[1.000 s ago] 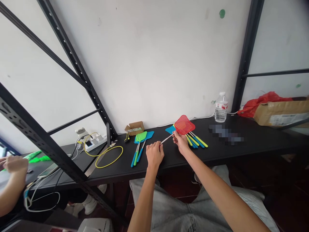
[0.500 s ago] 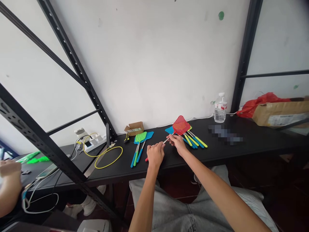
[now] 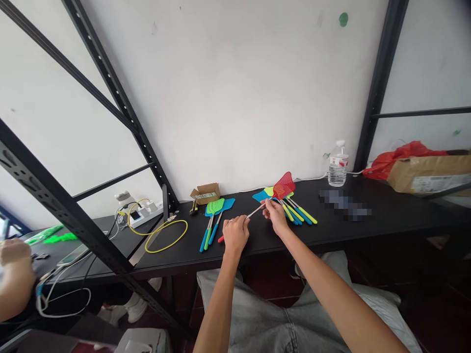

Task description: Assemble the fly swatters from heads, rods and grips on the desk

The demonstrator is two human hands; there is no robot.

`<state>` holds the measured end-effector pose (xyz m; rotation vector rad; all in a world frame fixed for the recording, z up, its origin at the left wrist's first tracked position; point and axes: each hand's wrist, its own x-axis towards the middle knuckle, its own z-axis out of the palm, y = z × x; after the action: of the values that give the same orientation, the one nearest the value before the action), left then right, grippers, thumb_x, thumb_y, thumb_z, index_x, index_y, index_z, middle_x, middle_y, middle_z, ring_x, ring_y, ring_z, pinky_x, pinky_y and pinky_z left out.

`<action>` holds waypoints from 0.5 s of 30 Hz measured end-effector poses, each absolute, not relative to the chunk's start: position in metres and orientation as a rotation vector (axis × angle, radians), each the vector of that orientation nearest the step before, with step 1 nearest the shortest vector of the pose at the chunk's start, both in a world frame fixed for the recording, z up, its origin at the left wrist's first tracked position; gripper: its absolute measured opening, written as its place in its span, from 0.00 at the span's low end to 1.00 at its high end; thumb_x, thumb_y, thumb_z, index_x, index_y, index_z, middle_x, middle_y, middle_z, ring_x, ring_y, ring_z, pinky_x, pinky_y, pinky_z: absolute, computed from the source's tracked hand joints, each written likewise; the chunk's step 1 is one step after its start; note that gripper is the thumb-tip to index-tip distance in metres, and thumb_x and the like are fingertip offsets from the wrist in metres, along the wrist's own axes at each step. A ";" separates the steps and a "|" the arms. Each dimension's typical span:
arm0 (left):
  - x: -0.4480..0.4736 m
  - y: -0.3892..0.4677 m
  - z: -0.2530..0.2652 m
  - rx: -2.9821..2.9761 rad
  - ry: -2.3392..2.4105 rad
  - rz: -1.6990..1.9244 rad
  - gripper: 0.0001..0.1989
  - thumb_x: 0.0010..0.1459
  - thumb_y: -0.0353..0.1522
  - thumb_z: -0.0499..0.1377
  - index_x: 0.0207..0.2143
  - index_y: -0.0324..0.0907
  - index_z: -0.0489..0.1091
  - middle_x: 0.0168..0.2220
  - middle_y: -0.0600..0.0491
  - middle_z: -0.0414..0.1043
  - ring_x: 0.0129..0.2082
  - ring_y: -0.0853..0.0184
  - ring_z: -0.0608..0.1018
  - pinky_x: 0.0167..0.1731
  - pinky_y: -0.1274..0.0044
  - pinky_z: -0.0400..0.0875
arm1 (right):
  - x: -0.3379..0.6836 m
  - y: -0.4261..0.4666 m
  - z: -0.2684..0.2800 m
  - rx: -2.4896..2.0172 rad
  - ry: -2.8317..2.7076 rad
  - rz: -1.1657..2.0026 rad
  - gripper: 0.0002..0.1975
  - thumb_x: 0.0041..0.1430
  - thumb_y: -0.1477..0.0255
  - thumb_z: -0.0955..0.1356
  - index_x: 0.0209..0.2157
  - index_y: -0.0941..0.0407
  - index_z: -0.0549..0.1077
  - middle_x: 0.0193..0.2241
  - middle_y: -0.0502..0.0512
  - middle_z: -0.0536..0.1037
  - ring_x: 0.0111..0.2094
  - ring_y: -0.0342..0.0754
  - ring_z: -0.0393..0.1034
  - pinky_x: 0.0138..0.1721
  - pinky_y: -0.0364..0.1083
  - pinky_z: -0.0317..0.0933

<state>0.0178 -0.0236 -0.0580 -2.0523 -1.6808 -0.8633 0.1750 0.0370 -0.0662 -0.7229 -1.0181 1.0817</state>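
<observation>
Over the black table a red fly swatter (image 3: 284, 186) is held slantwise, its mesh head up to the right. My left hand (image 3: 236, 234) is closed round its handle, whose red end pokes out to the left. Further up, the fingers of my right hand (image 3: 275, 215) pinch the metal shaft near the head. Behind my right hand lies a fan of several swatters with blue and yellow-green handles (image 3: 300, 212). Left of my left hand rest a green fly swatter (image 3: 215, 206) and blue ones (image 3: 228, 204), handles toward me.
A small open cardboard box (image 3: 205, 193) stands by the wall. A yellow cable (image 3: 187, 230) loops near a power strip (image 3: 147, 214) at left. At right are a water bottle (image 3: 338, 164) and a larger carton (image 3: 429, 172). A black rack post (image 3: 123, 105) rises at left; another person's arm (image 3: 16, 279) is beyond.
The red swatter's head has moved right and turned, showing more of its shaft between my hands. My right hand has shifted slightly right along with it; my left hand keeps its grip.
</observation>
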 end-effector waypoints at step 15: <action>0.018 -0.020 -0.059 -2.080 -1.715 -0.828 0.17 0.68 0.39 0.46 0.44 0.49 0.74 0.35 0.52 0.79 0.33 0.65 0.78 0.34 0.75 0.58 | 0.171 0.041 -0.073 -0.724 -1.203 1.193 0.23 0.51 0.50 0.70 0.30 0.57 0.79 0.27 0.55 0.77 0.23 0.42 0.66 0.20 0.41 0.54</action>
<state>0.0183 -0.0205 -0.0593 -2.0798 -1.7145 -0.8281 0.1707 0.0409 -0.0732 -0.7239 -1.2031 1.1930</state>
